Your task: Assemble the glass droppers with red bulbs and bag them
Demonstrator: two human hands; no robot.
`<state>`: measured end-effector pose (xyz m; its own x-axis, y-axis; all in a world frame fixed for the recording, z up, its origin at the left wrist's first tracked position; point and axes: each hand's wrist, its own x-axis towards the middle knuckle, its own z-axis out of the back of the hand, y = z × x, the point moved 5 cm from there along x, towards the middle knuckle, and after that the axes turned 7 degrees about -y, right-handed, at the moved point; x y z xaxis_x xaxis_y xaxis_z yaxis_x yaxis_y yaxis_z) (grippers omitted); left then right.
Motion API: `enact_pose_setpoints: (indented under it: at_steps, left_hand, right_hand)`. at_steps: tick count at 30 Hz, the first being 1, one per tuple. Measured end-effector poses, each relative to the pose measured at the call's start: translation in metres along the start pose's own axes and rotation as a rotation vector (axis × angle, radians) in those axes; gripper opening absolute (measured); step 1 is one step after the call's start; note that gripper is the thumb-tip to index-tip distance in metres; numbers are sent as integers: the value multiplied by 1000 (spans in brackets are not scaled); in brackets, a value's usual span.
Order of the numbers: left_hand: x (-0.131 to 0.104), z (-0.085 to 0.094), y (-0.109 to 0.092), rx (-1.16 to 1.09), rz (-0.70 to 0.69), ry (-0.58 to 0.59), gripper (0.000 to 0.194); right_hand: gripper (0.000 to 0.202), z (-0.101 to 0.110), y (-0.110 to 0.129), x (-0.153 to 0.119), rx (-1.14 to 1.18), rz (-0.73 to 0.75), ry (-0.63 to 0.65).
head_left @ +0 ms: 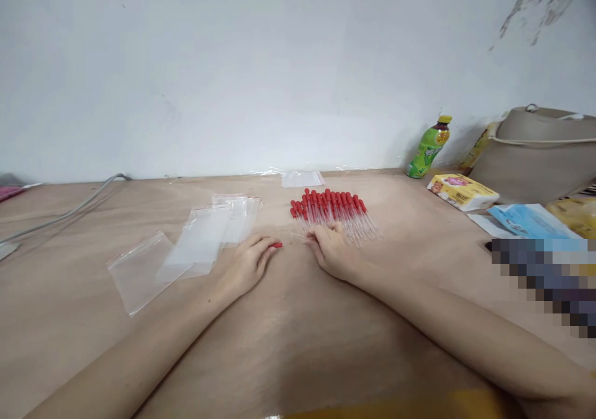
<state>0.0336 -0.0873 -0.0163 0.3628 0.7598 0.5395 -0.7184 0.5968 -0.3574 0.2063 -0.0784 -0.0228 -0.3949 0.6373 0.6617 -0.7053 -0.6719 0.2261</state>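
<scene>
My left hand [254, 259] pinches a small red rubber bulb [277, 245] between thumb and fingertips. Facing it, my right hand [331, 252] is closed, and a thin clear dropper tube [298, 236] pokes out leftward from its fingertips. The two hands are a little apart, low over the table. Right behind my right hand lies a pile of droppers [328, 200], red bulbs toward the wall and clear stems toward me, partly hidden by the hand. Left of my left hand, several clear zip bags [198, 236] lie fanned out, overlapping.
A brown-covered table [288, 332] meets a white wall. More flat bags [302, 179] lie by the wall. On the right are a green bottle [427, 149], a yellow tissue pack [462, 191], a blue packet [528, 220] and a grey bag [544, 155]. A grey cable [81, 205] runs at left.
</scene>
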Motion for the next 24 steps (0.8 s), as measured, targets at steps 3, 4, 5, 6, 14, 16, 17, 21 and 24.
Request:
enact_pose_setpoints:
  at_steps: [3,4,5,6,14,16,17,21,24]
  left_hand:
    - [-1,-7,-9,-90,21,37,24]
    - [-1,-9,-11,-116,30,52,23]
    - [-2,-11,-11,-138,44,69,23]
    - [-2,-12,-11,-158,60,81,22]
    - [-3,-14,-7,-264,138,103,22]
    - [-3,-15,-6,-279,140,100,22]
    - [-3,-16,-5,-290,145,97,22]
    - [-5,-19,-2,-357,187,106,22]
    - [-6,-21,-1,-400,199,116,21]
  right_hand:
    - [16,10,-6,-14,129,-12,-4]
    - [15,12,-6,-16,160,-29,-4]
    - [15,13,-5,-18,183,-39,1]
    - [15,13,-4,-18,199,-38,8]
    - [12,9,6,-16,226,33,65]
    - [12,9,6,-16,223,42,82]
    - [12,9,7,-16,217,48,94]
    - [15,9,8,-15,201,76,145]
    - [16,10,7,-15,234,88,132]
